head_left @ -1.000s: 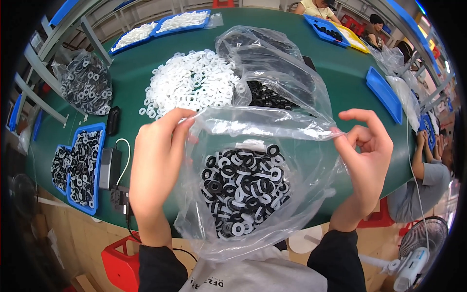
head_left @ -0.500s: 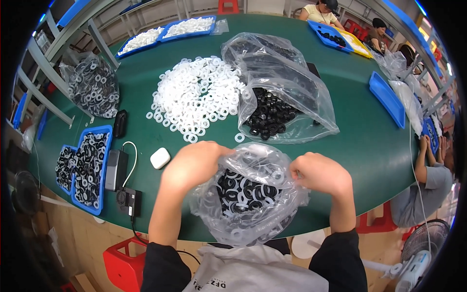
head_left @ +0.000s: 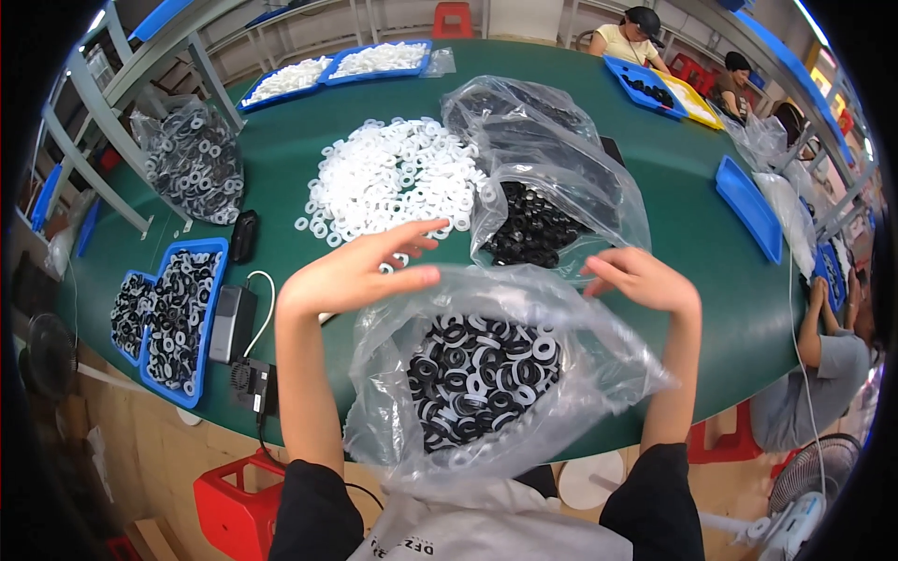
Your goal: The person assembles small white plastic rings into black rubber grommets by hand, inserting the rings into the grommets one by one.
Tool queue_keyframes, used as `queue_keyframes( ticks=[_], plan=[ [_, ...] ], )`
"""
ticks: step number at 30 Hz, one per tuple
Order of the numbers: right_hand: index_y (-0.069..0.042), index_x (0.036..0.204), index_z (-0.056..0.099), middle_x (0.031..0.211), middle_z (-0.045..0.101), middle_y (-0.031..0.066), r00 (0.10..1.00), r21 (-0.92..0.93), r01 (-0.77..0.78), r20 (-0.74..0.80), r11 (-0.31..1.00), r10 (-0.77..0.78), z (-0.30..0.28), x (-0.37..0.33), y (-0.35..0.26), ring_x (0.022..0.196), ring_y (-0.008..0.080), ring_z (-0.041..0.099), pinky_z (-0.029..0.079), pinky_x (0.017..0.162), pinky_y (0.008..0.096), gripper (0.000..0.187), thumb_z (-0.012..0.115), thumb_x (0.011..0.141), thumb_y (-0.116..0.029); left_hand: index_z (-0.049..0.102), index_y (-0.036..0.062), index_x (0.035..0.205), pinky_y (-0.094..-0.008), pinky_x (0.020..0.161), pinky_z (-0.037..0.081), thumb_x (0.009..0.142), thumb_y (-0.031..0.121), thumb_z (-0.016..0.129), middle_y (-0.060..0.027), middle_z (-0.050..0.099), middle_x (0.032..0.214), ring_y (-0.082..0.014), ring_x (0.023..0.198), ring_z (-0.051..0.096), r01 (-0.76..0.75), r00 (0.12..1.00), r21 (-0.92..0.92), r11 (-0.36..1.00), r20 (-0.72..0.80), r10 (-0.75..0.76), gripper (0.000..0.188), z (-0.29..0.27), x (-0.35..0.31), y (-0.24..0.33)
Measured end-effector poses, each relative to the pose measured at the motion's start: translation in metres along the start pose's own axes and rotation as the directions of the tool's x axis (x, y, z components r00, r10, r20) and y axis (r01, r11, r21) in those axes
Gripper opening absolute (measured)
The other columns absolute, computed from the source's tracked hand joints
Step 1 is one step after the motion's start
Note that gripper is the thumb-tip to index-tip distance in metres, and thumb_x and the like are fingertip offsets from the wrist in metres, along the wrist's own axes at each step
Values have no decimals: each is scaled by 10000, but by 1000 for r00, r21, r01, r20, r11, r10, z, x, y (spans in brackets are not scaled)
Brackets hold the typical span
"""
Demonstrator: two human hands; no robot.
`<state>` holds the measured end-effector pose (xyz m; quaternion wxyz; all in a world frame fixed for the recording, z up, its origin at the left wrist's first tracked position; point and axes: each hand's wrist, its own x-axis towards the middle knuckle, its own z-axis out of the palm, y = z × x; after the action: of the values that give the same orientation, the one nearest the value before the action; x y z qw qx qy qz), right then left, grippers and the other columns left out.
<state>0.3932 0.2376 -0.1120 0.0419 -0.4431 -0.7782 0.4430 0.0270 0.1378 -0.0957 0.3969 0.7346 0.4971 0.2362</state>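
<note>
A clear plastic bag (head_left: 613, 346) with its mouth spread wide stands at the near edge of the table, in front of me. Inside it lies a mix of black and white rings (head_left: 482, 379). My left hand (head_left: 365, 268) hovers over the bag's far left rim, open, thumb and fingers apart. At the far right rim is my right hand (head_left: 645, 280), its fingers bent but parted, with no plastic visibly gripped. Beyond my hands are a heap of loose white rings (head_left: 393, 178) and a larger clear bag (head_left: 608, 201) with black rings (head_left: 533, 229) in its mouth.
Blue trays (head_left: 204, 351) of mixed rings sit at the left, beside a black power adapter (head_left: 234, 323). A full bag of rings (head_left: 196, 164) leans behind them. Blue trays of white parts (head_left: 379, 61) stand far back; a blue tray (head_left: 748, 210) lies right. Other people (head_left: 631, 42) sit around the table.
The bag's mouth has gone from gathered to spread wide, showing more rings. My hands have let go of its rim; the left has opened and lifted, and the right has moved slightly outward.
</note>
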Motion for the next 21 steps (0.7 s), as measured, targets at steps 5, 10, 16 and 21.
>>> queue_keyframes(
  ticks=[5, 10, 16, 21],
  plan=[
    [25, 981, 581, 940, 680, 194, 860, -350, 90, -445, 933, -250, 50, 43, 18, 873, 384, 642, 508, 773, 433, 252, 681, 816, -138, 609, -11, 1212, -380, 849, 509, 932, 381, 611, -235, 686, 940, -334, 913, 674, 262, 900, 163, 951, -398, -180, 481, 11, 29, -54],
    [1, 907, 562, 880, 644, 158, 838, -385, 88, -469, 919, -277, 68, 58, 29, 869, 348, 636, 498, 742, 425, 236, 725, 754, -75, 680, 24, 1011, -400, 756, 514, 790, 159, 728, -179, 658, 898, -330, 868, 651, 367, 819, 380, 849, -565, -101, 263, 38, 49, -95],
    [-3, 837, 556, 826, 622, 142, 819, -369, 101, -497, 924, -288, 71, 67, 35, 802, 330, 628, 491, 696, 421, 186, 707, 732, -27, 639, 21, 889, -415, 738, 508, 725, 84, 753, -154, 610, 903, -339, 853, 633, 408, 774, 466, 785, -633, -26, 209, 52, 58, -104],
    [-3, 811, 547, 790, 608, 145, 849, -293, 95, -476, 951, -231, 67, 64, 30, 751, 347, 618, 494, 681, 428, 153, 675, 728, -3, 612, 34, 952, -385, 716, 516, 777, 77, 729, -159, 633, 953, -322, 838, 655, 416, 756, 337, 845, -645, -115, 214, 43, 56, -94]
  ],
)
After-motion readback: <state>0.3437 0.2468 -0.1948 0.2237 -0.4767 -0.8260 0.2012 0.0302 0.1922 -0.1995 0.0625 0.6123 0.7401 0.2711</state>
